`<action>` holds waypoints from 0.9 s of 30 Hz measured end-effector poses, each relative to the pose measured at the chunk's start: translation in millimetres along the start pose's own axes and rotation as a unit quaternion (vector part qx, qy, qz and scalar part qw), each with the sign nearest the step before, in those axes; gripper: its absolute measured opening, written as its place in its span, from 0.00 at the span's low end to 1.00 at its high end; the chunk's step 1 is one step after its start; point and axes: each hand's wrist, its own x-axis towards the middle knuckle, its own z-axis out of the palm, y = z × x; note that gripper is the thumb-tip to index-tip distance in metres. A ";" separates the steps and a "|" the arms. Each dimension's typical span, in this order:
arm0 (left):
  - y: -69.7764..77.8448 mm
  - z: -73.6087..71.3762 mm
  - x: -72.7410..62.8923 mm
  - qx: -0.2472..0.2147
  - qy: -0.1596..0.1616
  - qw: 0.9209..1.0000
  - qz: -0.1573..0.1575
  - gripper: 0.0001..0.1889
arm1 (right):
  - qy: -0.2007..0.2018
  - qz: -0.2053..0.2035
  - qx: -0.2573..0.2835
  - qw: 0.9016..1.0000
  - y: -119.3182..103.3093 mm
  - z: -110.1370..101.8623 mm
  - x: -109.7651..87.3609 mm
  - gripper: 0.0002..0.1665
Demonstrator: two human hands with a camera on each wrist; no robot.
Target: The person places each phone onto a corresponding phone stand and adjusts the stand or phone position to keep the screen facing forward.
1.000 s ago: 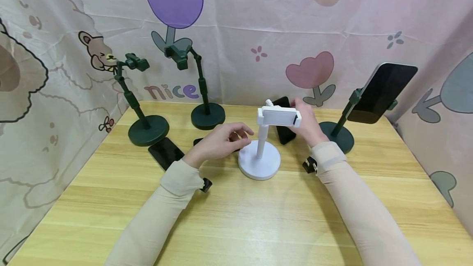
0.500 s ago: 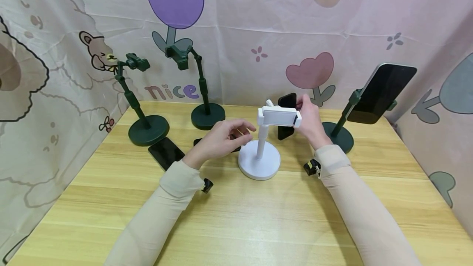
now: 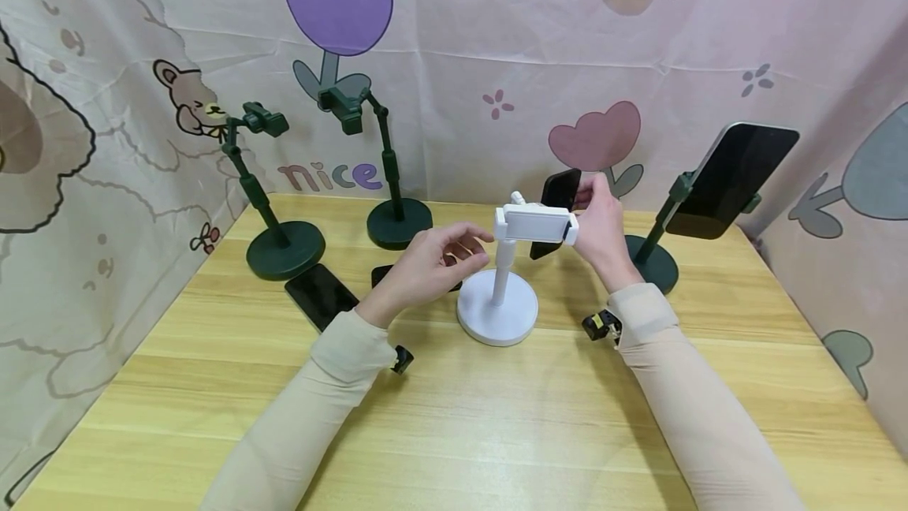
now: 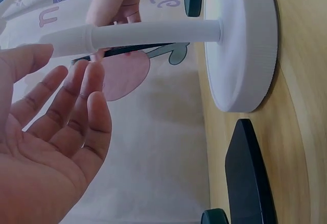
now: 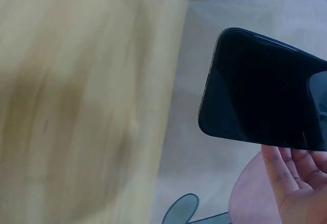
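Note:
My right hand (image 3: 603, 235) holds a black phone (image 3: 562, 190) by its edge, lifted above the table behind the white phone stand. Its dark screen (image 5: 265, 91) fills much of the right wrist view, with the fingers at the phone's lower edge. The white phone stand (image 3: 498, 323) stands upright on its round base, its clamp (image 3: 535, 224) facing me and partly covering the phone. Left of the stand, my left hand (image 3: 431, 268) holds nothing, its fingers loosely bent. In the left wrist view the thumb overlaps the stand's stem (image 4: 153, 31); I cannot tell whether they touch.
Two dark green phone stands (image 3: 286, 249) (image 3: 400, 222) stand at the back left. One black phone (image 3: 319, 294) lies by them; another phone (image 3: 379, 274) is partly hidden under my left hand. At right, a green stand (image 3: 653, 262) carries a phone (image 3: 734, 180). A printed curtain (image 3: 454, 101) hangs behind.
The right hand has raised the phone off the table and tilted it up behind the white stand's clamp. My left hand has shifted only slightly to the right.

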 end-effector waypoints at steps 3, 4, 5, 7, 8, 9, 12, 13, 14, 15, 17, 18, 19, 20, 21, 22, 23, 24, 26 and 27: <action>0.0 0.6 -0.8 -0.002 0.006 1.000 -0.009 0.16 | 0.011 0.006 0.011 1.000 -8.1 -1.3 0.2 0.41; 0.0 0.7 -1.3 -0.002 0.009 1.000 -0.012 0.16 | 0.013 0.007 0.017 1.000 -11.1 -1.8 0.0 0.44; -0.1 1.0 -1.8 -0.002 0.012 1.000 -0.015 0.16 | 0.015 0.009 0.021 1.000 -14.0 -2.2 -0.1 0.45; -0.2 1.7 -2.9 -0.002 0.018 1.000 -0.019 0.16 | 0.017 0.009 0.026 0.999 -19.2 -3.3 -0.5 0.47; -0.2 2.2 -3.3 -0.002 0.021 1.000 -0.019 0.16 | 0.019 0.008 0.030 0.999 -21.7 -3.9 -0.8 0.47; -0.1 2.7 -3.6 -0.003 0.024 1.000 -0.018 0.16 | 0.021 0.008 0.035 0.999 -24.2 -4.7 -1.2 0.47; 0.4 5.0 -3.8 -0.009 0.027 1.000 -0.011 0.16 | 0.030 0.005 0.047 0.998 -31.5 -7.1 -2.3 0.45; 0.5 5.8 -3.7 -0.010 0.027 1.000 -0.008 0.17 | 0.034 0.004 0.050 0.998 -33.9 -8.1 -2.7 0.44; 0.7 6.6 -3.6 -0.011 0.025 1.000 -0.005 0.17 | 0.037 0.004 0.054 0.998 -36.5 -9.2 -3.3 0.44; 0.8 7.3 -3.3 -0.012 0.023 1.000 -0.003 0.17 | 0.040 0.004 0.055 0.998 -38.9 -10.3 -3.9 0.43; 1.6 8.7 -2.8 -0.013 0.019 1.000 0.000 0.17 | 0.048 -0.001 0.060 0.997 -43.3 -12.9 -4.7 0.42; 2.0 9.3 -2.3 -0.011 0.017 1.000 0.001 0.18 | 0.051 -0.005 0.063 0.997 -45.4 -14.3 -5.2 0.41; 2.4 9.9 -1.8 -0.010 0.014 1.000 0.002 0.18 | 0.054 -0.010 0.066 0.996 -47.3 -15.7 -5.5 0.40; 2.7 10.3 -1.3 -0.009 0.012 1.000 0.003 0.18 | 0.058 -0.015 0.069 0.996 -49.0 -17.1 -5.7 0.39; 3.0 10.7 -0.8 -0.007 0.010 1.000 0.004 0.18 | 0.060 -0.021 0.073 0.995 -50.8 -18.4 -5.8 0.38; 3.6 11.3 -0.3 -0.004 0.007 1.000 0.004 0.18 | 0.063 -0.026 0.079 0.995 -52.9 -19.9 -5.9 0.38; 3.7 11.6 0.1 -0.002 0.005 1.000 0.004 0.18 | 0.065 -0.030 0.083 0.994 -54.9 -21.4 -6.1 0.37; 3.9 12.0 0.4 -0.001 0.003 1.000 0.005 0.18 | 0.067 -0.034 0.089 0.993 -56.9 -22.9 -6.2 0.36; 4.0 12.7 0.6 0.000 0.002 1.000 0.006 0.18 | 0.072 -0.039 0.099 0.992 -61.4 -25.9 -6.4 0.36; 4.2 13.1 0.7 -0.001 0.002 1.000 0.005 0.18 | 0.074 -0.040 0.102 0.991 -63.7 -27.5 -6.6 0.35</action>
